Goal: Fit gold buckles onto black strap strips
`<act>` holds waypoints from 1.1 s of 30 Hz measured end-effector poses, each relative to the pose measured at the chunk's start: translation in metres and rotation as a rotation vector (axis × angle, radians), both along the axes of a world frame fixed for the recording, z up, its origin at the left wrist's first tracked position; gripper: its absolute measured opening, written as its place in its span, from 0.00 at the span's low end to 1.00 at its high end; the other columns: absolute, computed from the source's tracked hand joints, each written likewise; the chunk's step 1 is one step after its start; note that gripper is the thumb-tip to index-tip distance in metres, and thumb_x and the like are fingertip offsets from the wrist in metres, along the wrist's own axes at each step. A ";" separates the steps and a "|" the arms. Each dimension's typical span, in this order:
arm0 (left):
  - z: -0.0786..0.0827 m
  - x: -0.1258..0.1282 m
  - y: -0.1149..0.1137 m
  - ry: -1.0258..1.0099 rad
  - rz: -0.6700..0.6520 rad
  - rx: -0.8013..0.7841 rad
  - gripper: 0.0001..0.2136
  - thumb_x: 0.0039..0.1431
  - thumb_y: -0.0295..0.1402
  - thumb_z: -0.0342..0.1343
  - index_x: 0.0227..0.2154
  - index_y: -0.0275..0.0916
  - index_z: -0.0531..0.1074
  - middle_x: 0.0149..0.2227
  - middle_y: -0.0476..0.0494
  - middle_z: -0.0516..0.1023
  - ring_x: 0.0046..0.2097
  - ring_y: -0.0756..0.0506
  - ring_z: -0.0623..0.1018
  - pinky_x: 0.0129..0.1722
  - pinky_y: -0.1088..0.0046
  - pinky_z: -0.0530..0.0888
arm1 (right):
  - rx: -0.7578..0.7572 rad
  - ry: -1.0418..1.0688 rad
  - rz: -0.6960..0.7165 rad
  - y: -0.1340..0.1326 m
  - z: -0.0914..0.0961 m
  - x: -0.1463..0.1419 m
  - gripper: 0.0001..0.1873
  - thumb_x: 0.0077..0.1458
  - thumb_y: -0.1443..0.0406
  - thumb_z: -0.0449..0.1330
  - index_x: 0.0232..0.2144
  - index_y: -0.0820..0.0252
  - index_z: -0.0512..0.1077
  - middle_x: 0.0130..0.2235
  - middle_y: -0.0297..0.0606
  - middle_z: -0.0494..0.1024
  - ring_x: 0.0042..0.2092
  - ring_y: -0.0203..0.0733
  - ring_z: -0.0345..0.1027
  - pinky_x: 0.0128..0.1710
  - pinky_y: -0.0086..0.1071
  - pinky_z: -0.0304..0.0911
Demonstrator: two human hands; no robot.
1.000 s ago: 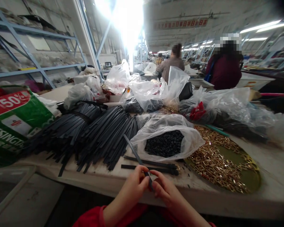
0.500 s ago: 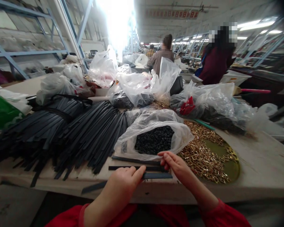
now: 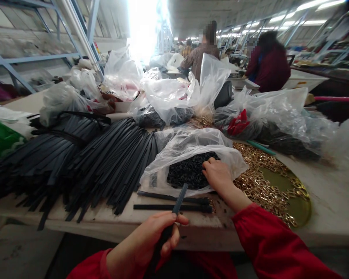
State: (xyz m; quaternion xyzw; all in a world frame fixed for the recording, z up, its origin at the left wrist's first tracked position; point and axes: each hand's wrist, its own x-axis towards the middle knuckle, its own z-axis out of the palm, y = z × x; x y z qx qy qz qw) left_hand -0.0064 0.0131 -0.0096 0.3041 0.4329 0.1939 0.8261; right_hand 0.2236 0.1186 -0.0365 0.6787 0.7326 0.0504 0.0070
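Observation:
My left hand is closed round a black strap that points up and away from me. My right hand reaches into an open clear plastic bag of small black pieces; its fingers are curled down among them and I cannot see what they hold. Two more black straps lie flat on the table edge between my hands. A big pile of black straps spreads over the left of the table. A round tray with a heap of gold buckles sits just right of the bag.
Several clear plastic bags of dark parts crowd the back of the table. A green bag lies at far left below blue metal shelving. Two people stand beyond the table, backs turned.
My right hand let go of the strap and moved up into the bag of black pieces. My left hand keeps the strap, which has swung from lying crosswise to pointing away from me.

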 end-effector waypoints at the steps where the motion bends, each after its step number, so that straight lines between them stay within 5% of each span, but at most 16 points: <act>1: 0.000 0.000 0.000 -0.002 0.000 0.002 0.16 0.54 0.39 0.47 0.37 0.30 0.69 0.14 0.53 0.66 0.12 0.57 0.58 0.13 0.81 0.52 | 0.001 -0.005 0.006 -0.001 0.000 0.000 0.08 0.51 0.64 0.56 0.35 0.61 0.70 0.38 0.45 0.71 0.40 0.48 0.65 0.34 0.35 0.53; 13: 0.001 -0.008 -0.009 -0.062 0.058 -0.069 0.17 0.51 0.36 0.46 0.39 0.28 0.68 0.15 0.51 0.67 0.14 0.56 0.59 0.13 0.81 0.55 | 0.064 0.041 0.115 -0.005 0.012 -0.006 0.12 0.55 0.70 0.48 0.38 0.61 0.69 0.38 0.45 0.72 0.39 0.46 0.65 0.38 0.36 0.53; 15: 0.001 -0.010 -0.011 -0.065 0.061 -0.067 0.17 0.52 0.35 0.46 0.40 0.28 0.68 0.16 0.51 0.67 0.14 0.56 0.60 0.13 0.81 0.55 | 0.130 0.259 0.125 -0.014 0.016 -0.009 0.12 0.55 0.68 0.48 0.38 0.62 0.69 0.38 0.44 0.71 0.39 0.44 0.65 0.38 0.34 0.55; 18: 0.006 -0.013 -0.010 -0.080 0.078 -0.040 0.16 0.53 0.35 0.46 0.40 0.29 0.68 0.16 0.51 0.67 0.14 0.56 0.60 0.13 0.82 0.55 | 0.122 0.863 0.122 -0.040 0.021 -0.022 0.08 0.53 0.63 0.52 0.33 0.60 0.69 0.33 0.40 0.70 0.35 0.42 0.65 0.36 0.33 0.58; 22: 0.019 -0.018 -0.005 -0.105 0.148 0.034 0.14 0.54 0.34 0.46 0.40 0.31 0.68 0.17 0.52 0.68 0.14 0.56 0.60 0.14 0.82 0.57 | -0.238 1.523 -0.042 -0.084 0.020 -0.051 0.13 0.46 0.55 0.59 0.26 0.59 0.66 0.24 0.31 0.68 0.27 0.37 0.63 0.30 0.31 0.57; 28: 0.026 -0.016 -0.006 -0.111 0.131 0.040 0.14 0.55 0.34 0.45 0.39 0.31 0.68 0.17 0.51 0.67 0.14 0.56 0.60 0.14 0.82 0.55 | -0.424 1.951 -0.230 -0.118 0.011 -0.075 0.17 0.40 0.55 0.65 0.20 0.61 0.65 0.20 0.26 0.65 0.23 0.30 0.56 0.27 0.27 0.52; 33: 0.039 -0.020 -0.012 -0.088 0.311 0.368 0.11 0.54 0.29 0.49 0.40 0.35 0.69 0.22 0.50 0.71 0.22 0.54 0.68 0.22 0.81 0.64 | -0.569 2.181 -0.359 -0.132 0.006 -0.076 0.15 0.37 0.60 0.68 0.29 0.59 0.70 0.26 0.28 0.71 0.25 0.29 0.62 0.28 0.25 0.57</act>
